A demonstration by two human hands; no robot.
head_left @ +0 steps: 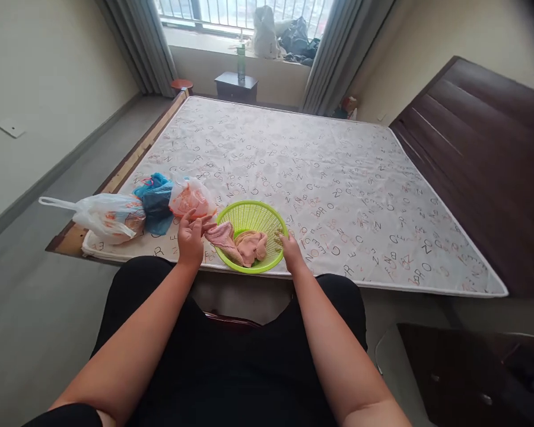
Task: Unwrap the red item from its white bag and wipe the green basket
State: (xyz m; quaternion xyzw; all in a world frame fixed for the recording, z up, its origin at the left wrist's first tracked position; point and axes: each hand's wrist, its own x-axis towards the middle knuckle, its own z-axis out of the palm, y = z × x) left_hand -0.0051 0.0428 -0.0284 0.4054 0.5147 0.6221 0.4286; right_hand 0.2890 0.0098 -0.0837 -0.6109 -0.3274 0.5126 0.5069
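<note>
The right hand [291, 248] grips the green basket [245, 209] by its right rim at the mattress [338, 178]'s near edge, likely steadying it; the left hand [190, 237], fingers half-spread, meets pink cloth [222, 236] over the left rim, pinched or not, I can't tell.

Single capital letters are printed across the pale mattress [302, 154], some dark, others a faded red, turned at many angles. Taking the middle of the view as the centre of the clock, a G sits close in at 11 o'clock. A G and an R lie towards 4 o'clock, while an N and an O stand farther out between 3 and 4. At the near left corner, just below 9 o'clock, is an E (many others are too faint or tilted to name surely). At 9 o'clock, a white plastic bag [109, 216] bears orange-red markings, too crumpled and blurred to read.
</note>
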